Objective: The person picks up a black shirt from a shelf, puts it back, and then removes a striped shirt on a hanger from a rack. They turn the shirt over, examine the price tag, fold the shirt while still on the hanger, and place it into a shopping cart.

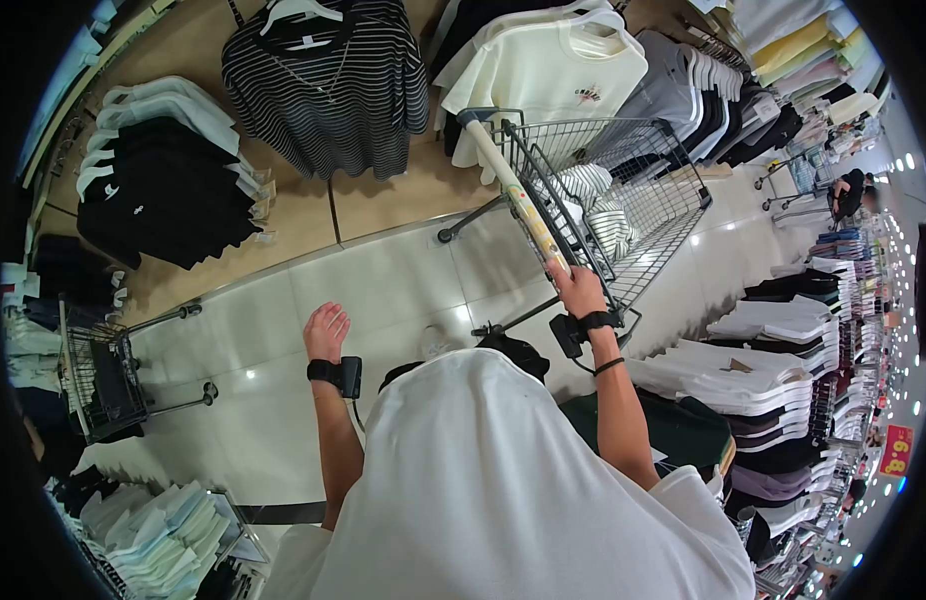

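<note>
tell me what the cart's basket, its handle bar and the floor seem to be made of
Basket: grey metal wire, judging by the thin open mesh.
Handle bar: likely smooth plastic, pale with coloured print.
Floor: glossy tile, ceramic or stone, with straight joints and reflected lights.

Hanging striped dark shirt [333, 100], row of black tops [161, 195], red sign [896, 450]

Clothes [611, 212] lie in the cart [673, 212], between far wall garments [328, 90] and a right-hand rack [748, 375]; another cart [105, 375] stands left.
</note>
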`<state>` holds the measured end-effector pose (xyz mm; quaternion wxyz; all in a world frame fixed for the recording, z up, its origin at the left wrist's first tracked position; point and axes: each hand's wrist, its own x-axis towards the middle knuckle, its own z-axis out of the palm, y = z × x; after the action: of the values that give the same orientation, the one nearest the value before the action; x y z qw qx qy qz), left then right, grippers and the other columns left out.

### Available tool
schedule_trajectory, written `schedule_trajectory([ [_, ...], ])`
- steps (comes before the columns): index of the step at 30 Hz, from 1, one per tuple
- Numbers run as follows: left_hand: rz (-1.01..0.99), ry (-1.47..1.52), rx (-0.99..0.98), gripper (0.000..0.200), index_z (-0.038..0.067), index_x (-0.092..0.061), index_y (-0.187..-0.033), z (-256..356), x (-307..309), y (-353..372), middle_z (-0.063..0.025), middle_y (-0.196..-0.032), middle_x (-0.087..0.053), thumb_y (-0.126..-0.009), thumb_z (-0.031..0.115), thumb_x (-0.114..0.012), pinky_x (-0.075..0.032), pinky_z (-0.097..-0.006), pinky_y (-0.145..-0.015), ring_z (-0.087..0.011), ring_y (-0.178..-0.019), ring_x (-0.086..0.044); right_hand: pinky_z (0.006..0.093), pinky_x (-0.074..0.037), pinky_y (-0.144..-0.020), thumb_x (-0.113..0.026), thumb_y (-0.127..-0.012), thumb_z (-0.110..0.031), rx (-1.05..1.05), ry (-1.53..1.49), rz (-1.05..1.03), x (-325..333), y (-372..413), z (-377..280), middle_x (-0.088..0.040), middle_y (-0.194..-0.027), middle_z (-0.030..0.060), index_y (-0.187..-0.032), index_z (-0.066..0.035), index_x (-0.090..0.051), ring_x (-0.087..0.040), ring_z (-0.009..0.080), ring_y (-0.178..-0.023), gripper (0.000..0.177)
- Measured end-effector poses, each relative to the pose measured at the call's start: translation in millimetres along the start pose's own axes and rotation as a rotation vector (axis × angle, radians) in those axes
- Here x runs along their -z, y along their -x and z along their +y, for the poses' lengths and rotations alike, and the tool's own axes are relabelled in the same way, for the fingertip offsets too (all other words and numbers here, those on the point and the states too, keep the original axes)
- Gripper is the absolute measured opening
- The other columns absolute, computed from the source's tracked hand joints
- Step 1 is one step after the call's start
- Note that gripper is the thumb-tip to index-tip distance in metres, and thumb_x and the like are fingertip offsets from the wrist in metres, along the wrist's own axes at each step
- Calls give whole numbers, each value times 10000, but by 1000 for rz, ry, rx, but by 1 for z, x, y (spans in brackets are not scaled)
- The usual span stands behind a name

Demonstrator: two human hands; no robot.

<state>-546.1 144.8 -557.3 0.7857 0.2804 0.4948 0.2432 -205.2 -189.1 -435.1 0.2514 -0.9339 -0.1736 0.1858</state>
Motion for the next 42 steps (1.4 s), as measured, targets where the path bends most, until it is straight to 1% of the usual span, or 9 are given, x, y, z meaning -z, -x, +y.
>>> schedule_trajectory([
  [6, -11, -4, -22, 299, 24, -574, -1160, 12, 3, -11, -106, -1082, -632, -942, 228, -581, -539, -364, -841, -211, -922, -614, 436, -480, -595, -569, -898, -603, -49, -2, 15, 15, 14, -7, -624, -616, 186, -723, 37, -657, -632, 347, -599, 670],
  [13, -10, -62, 19, 309, 35, -551, -1204, 16, 12, -20, -110, -1152, -608, -972, 237, -535, -525, -389, -890, -237, -1003, -597, 432, -475, -579, -557, -898, -616, -153, -56, 52, 23, 4, 6, -598, -585, 175, -715, 30, -658, -627, 310, -574, 679],
  [17, -13, -71, 33, 316, 34, -550, -1206, 14, 15, -24, -112, -1164, -607, -971, 245, -538, -524, -391, -900, -239, -1018, -598, 496, -465, -630, -545, -912, -585, -26, 35, 142, 26, -14, 18, -598, -654, 279, -748, 79, -643, -612, 444, -666, 691],
  [22, -32, -97, 38, 319, 36, -550, -1209, 11, 5, -21, -111, -1167, -609, -969, 245, -540, -525, -391, -907, -241, -1028, -600, 525, -471, -699, -528, -916, -590, -78, 45, 153, 38, -33, 32, -622, -738, 311, -767, 82, -638, -619, 483, -768, 696],
  [29, -26, -123, 36, 303, 27, -574, -1179, 9, -11, -24, -116, -1130, -630, -959, 234, -548, -538, -370, -861, -229, -973, -620, 506, -483, -705, -494, -917, -614, -105, 66, 185, 50, -55, 38, -640, -737, 292, -817, 81, -653, -642, 458, -772, 720],
  [30, -13, -121, 31, 295, 23, -586, -1161, 10, -12, -23, -118, -1112, -640, -954, 231, -553, -544, -362, -840, -224, -946, -628, 493, -491, -698, -552, -886, -612, -130, 47, 172, 52, -58, 40, -648, -747, 288, -858, 82, -662, -646, 452, -761, 704],
  [33, -16, -124, 63, 314, 47, -565, -1211, 9, -8, -34, -105, -1155, -616, -963, 238, -544, -530, -389, -892, -235, -1011, -606, 473, -502, -686, -642, -839, -576, -85, 79, 126, 58, -59, 22, -653, -751, 283, -891, 84, -669, -653, 439, -748, 662],
  [34, -13, -107, 59, 307, 40, -572, -1195, 3, -12, -29, -108, -1135, -627, -958, 234, -549, -535, -381, -873, -232, -986, -614, 458, -513, -681, -722, -789, -502, -96, 64, 115, 61, -61, 31, -662, -761, 273, -930, 76, -677, -662, 423, -745, 597],
  [42, 5, -84, 38, 316, 48, -580, -1182, 7, -26, -41, -107, -1127, -634, -944, 255, -563, -534, -390, -869, -239, -971, -619, 471, -520, -719, -744, -796, -360, -53, 41, 152, 55, -76, 37, -673, -811, 268, -947, 48, -679, -663, 425, -809, 440],
])
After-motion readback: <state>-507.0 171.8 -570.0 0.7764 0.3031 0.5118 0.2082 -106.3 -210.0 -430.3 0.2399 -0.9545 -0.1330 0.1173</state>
